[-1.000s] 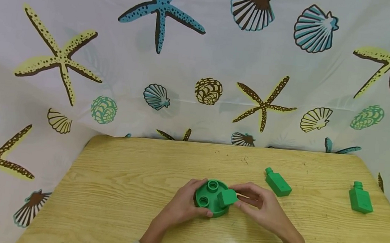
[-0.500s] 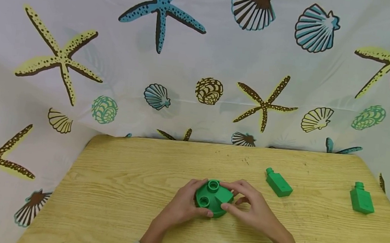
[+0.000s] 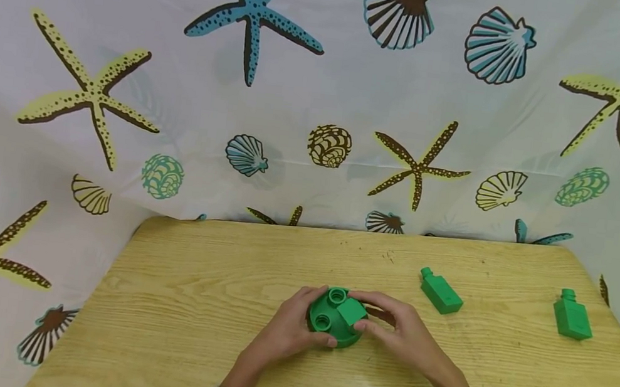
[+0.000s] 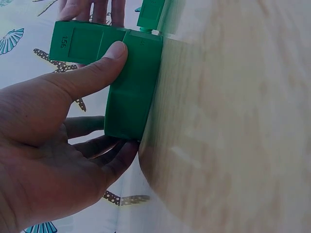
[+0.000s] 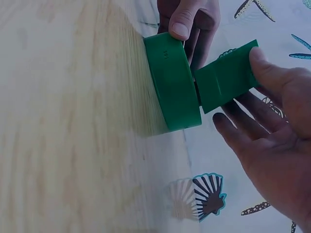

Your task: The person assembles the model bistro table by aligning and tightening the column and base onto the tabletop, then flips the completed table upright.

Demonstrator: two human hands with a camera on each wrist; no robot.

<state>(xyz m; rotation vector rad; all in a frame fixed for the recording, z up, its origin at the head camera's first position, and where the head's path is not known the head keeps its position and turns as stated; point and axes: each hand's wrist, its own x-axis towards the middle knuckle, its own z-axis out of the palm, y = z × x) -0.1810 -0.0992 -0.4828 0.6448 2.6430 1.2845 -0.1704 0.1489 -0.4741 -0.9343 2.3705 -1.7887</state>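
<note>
A round green base (image 3: 337, 324) sits on the wooden table, two ring-shaped sockets showing on its top. My left hand (image 3: 286, 328) grips its left side, thumb in front and fingers behind. On the base's right part stands a green rectangular block (image 3: 351, 312), which my right hand (image 3: 400, 330) pinches between thumb and fingers. In the right wrist view, a narrow dark gap shows between the block (image 5: 226, 77) and the base (image 5: 172, 82). The block's lower end is hidden from the head view, so how deep it sits I cannot tell.
Two more green bottle-shaped blocks with round necks lie to the right: one block (image 3: 441, 292) behind my right hand, another block (image 3: 572, 316) near the table's right edge. A patterned cloth (image 3: 296, 110) hangs behind the wooden table (image 3: 193, 282).
The right hand has moved left, and its fingers have shifted round the block. The block has turned and now leans less to the right. The left hand keeps its hold on the base.
</note>
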